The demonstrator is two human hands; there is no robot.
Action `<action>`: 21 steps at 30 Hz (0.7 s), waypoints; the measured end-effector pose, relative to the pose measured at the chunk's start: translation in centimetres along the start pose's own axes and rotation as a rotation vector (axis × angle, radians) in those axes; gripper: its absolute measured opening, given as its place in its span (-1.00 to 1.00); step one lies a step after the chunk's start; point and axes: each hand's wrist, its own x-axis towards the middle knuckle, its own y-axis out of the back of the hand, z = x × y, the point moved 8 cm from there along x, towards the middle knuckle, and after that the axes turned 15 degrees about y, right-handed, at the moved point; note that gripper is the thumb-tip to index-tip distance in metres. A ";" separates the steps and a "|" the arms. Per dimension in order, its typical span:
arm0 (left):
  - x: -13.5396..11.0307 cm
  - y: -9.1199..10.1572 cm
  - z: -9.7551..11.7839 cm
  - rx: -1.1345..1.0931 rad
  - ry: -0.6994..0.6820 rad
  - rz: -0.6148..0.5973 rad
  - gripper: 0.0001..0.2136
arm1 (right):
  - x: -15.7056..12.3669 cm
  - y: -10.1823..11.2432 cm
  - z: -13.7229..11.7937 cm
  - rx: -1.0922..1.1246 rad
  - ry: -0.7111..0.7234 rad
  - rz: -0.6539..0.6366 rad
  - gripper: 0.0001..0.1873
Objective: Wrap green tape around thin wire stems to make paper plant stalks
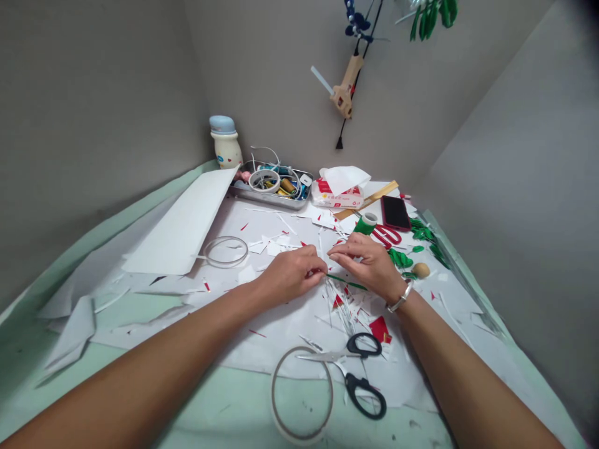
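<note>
My left hand (290, 272) and my right hand (367, 262) meet over the middle of the paper-covered table. Both pinch a thin green stick (347, 282) that lies low between them and runs out to the right under my right palm. The left fingers are curled on its left end. My right fingers press together above it, and a silver bracelet (399, 299) circles that wrist. Small white and red paper scraps (346, 312) lie just below the hands.
Black-handled scissors (360, 374) and a clear tape ring (302, 393) lie near me. Farther back: a second tape ring (227, 251), white card sheet (182, 224), metal tray of odds (276, 184), tissue pack (337, 194), green tape roll (366, 223), red scissors (387, 236), phone (395, 212), green leaves (401, 258), wooden ball (420, 270).
</note>
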 end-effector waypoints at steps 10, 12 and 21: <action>0.7 1.6 -1.6 -0.400 0.177 0.062 -0.85 | -1.0 -1.7 1.7 0.124 -0.100 -0.065 -0.81; 0.7 2.1 -2.4 -0.417 0.239 0.131 -0.85 | -0.8 -2.3 0.9 0.093 -0.054 -0.096 -0.82; 0.4 2.9 -4.0 -0.186 0.403 0.323 -0.87 | 0.0 -2.7 -2.3 -0.186 0.218 -0.231 -0.82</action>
